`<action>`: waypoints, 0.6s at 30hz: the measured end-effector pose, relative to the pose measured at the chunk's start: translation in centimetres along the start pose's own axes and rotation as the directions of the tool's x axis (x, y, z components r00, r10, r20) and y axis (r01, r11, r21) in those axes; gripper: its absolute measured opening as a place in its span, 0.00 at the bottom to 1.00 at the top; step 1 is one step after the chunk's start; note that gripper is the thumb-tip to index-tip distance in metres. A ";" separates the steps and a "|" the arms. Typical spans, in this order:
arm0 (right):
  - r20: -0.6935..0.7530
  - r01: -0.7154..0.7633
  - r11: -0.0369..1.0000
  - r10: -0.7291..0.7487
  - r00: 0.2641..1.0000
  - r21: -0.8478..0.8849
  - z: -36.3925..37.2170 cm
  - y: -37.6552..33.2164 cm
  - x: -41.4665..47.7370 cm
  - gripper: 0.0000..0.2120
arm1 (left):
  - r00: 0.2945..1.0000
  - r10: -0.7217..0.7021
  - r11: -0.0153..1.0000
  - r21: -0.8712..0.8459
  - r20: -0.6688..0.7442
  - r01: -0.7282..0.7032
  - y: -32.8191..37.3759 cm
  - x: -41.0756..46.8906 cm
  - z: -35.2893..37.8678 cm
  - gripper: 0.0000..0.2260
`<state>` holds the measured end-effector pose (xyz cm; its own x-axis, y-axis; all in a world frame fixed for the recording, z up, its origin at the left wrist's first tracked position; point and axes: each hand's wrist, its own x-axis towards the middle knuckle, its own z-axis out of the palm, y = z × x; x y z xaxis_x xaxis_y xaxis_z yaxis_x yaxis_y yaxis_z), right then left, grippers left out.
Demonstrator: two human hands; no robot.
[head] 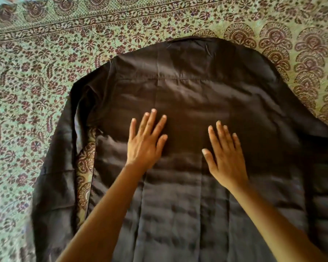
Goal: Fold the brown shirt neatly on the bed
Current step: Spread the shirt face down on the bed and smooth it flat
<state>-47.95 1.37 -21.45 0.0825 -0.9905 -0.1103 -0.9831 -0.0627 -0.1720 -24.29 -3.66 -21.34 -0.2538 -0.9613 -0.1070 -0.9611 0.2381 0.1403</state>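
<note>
The bed (pixel 311 53) was seen under a green cover (pixel 36 95) printed with dark red flowers, vines and fan-shaped motifs, with a bordered band run across its far side. The brown shirt (pixel 197 95) was spread flat on it, back side up, the collar (pixel 193 41) set at the far end and the hem cut off at the near edge of the view. A horizontal seam (pixel 159 77) was shown across the upper back, and soft creases were seen in the nearer cloth. At the left, a long sleeve (pixel 53 186) was laid alongside the body of the shirt, with a narrow strip of cover left visible between them. Part of the near cloth was hidden by two forearms reaching in from the near side. The left hand (pixel 146 142) was laid palm down on the middle of the back, its fingers (pixel 151 121) straight and spread. The right hand (pixel 225 157) was laid flat just to the right of it, its fingers (pixel 221 135) likewise straight and slightly apart. Nothing was gripped by either hand; the cloth was only touched.
</note>
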 end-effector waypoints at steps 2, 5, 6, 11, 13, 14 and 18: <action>0.036 0.003 0.999 -0.001 0.999 -0.045 0.8 0.3 -1.8 0.29 | 0.995 0.059 0.997 0.038 0.083 -0.063 0.1 -2.7 0.8 0.24; -0.030 -0.165 0.985 0.164 0.986 -0.044 0.8 3.3 -2.6 0.29 | 0.986 -0.154 0.988 0.028 0.061 0.152 -5.4 -3.8 0.5 0.26; -0.046 -0.210 0.977 0.208 0.977 -0.037 0.6 4.3 -2.6 0.30 | 0.968 -0.244 0.970 0.029 0.052 0.243 -7.4 -3.9 0.0 0.27; -0.053 -0.286 0.958 0.286 0.957 0.002 -0.2 3.3 -4.9 0.31 | 0.946 -0.325 0.944 0.060 0.012 0.324 -8.3 -5.5 -2.0 0.28; -0.021 -0.134 0.990 0.135 0.991 0.029 0.2 1.0 -7.6 0.30 | 0.984 -0.174 0.984 0.034 0.042 0.173 -4.3 -7.9 -1.3 0.27; 0.022 -0.044 0.999 0.044 0.999 0.025 0.7 0.0 -9.3 0.29 | 0.994 -0.066 0.997 0.032 0.088 0.063 -2.2 -9.4 -0.6 0.26; 0.090 -0.062 0.998 0.062 0.994 -0.005 1.2 0.5 -14.1 0.30 | 0.985 -0.026 0.999 0.043 0.172 0.019 -1.4 -14.0 1.0 0.25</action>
<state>-49.43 15.46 -21.14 0.0355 -0.9773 -0.2088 -0.9872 -0.0017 -0.1596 -19.45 9.63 -20.98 -0.2437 -0.9291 -0.2781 -0.9695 0.2255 0.0961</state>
